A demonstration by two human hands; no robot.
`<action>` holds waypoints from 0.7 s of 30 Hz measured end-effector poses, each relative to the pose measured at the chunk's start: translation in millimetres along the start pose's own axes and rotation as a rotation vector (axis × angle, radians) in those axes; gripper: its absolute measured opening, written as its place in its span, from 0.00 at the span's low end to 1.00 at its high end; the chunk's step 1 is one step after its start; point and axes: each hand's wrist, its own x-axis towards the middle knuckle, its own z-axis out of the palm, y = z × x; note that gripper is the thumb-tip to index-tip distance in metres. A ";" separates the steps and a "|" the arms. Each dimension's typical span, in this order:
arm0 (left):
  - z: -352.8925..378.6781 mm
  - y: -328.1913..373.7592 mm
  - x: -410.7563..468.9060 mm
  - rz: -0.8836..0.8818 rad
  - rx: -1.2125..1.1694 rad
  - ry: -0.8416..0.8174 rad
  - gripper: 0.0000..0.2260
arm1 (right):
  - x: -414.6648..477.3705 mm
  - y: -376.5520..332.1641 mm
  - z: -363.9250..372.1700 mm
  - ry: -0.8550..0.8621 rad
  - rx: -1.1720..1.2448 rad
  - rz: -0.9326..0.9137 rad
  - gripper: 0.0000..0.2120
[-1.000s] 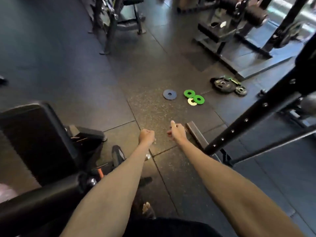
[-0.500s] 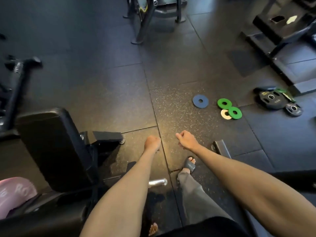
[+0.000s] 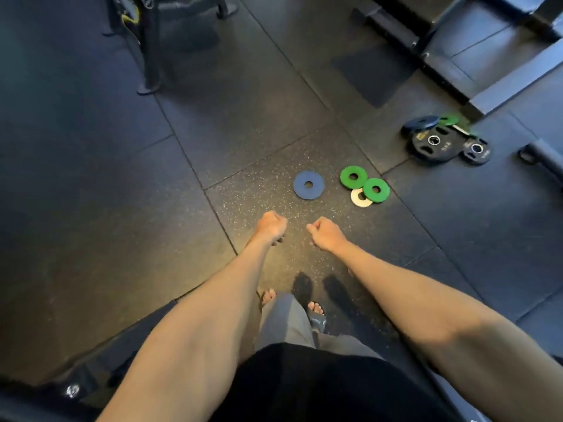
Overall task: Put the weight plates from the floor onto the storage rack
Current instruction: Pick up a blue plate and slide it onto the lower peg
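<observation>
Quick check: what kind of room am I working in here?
Most likely a gym: weight plates lie on rubber floor tiles, and a metal equipment frame stands at top left.

White plate half hidden under a green plate. Farther right, a dark blue plate and a blurred second green plate overlap a large black plate; which lies on top is unclear, its lettering too small to read. Equipment frame cut off by the top edge
</observation>
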 end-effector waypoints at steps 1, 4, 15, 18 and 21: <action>-2.1 16.3 16.6 0.013 0.036 -0.007 0.05 | 14.8 -3.0 -9.9 0.008 0.024 0.020 0.13; -5.8 64.7 68.0 0.055 0.137 -0.052 0.05 | 67.7 -6.3 -34.7 0.036 0.097 0.091 0.13; -37.1 217.0 265.2 0.222 0.535 -0.238 0.05 | 227.0 -69.8 -109.2 0.183 0.321 0.328 0.15; -32.4 240.2 311.4 0.243 0.580 -0.267 0.03 | 269.4 -75.5 -122.9 0.201 0.404 0.405 0.16; -13.5 249.0 362.2 0.233 0.624 -0.295 0.02 | 317.8 -63.5 -123.1 0.194 0.501 0.452 0.16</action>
